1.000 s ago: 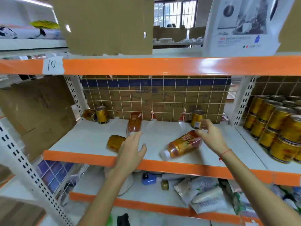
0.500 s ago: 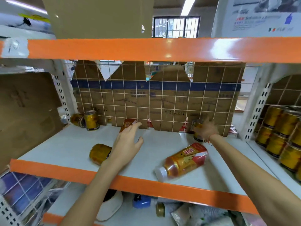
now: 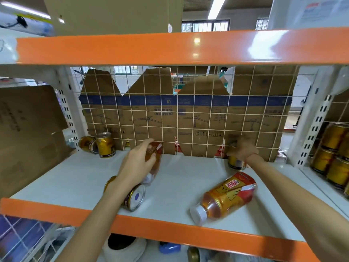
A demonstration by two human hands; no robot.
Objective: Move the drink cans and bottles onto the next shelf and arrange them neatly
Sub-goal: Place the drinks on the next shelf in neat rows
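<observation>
The left hand (image 3: 138, 163) lies over a bottle (image 3: 154, 163) that rests on its side in the middle of the white shelf (image 3: 181, 178), its fingers curled round the bottle's upper body. The right hand (image 3: 242, 149) is at the back edge of the shelf, right of centre, fingers bent down over the top of an upright gold can (image 3: 236, 163); motion blur hides how tightly they close. Under the left wrist a second can (image 3: 133, 198) lies on its side near the front edge, its base turned toward the camera. A larger bottle (image 3: 225, 198) lies tilted near the front edge to the right, white cap pointing at the orange front rail (image 3: 170, 229). In the back left corner one can stands upright (image 3: 105, 144) with another tipped over (image 3: 87, 144) just behind and touching it. A wire grid (image 3: 188, 118) backed with cardboard closes the rear of the shelf, so both hands work right against it. On the next shelf to the right, stacked cans (image 3: 334, 157) stand in rows beyond a white upright (image 3: 311, 129).

Half a second ago the left hand hovered open short of the bottle and now it is on it; the right hand stays on the same can, and the view has come closer to the shelf
</observation>
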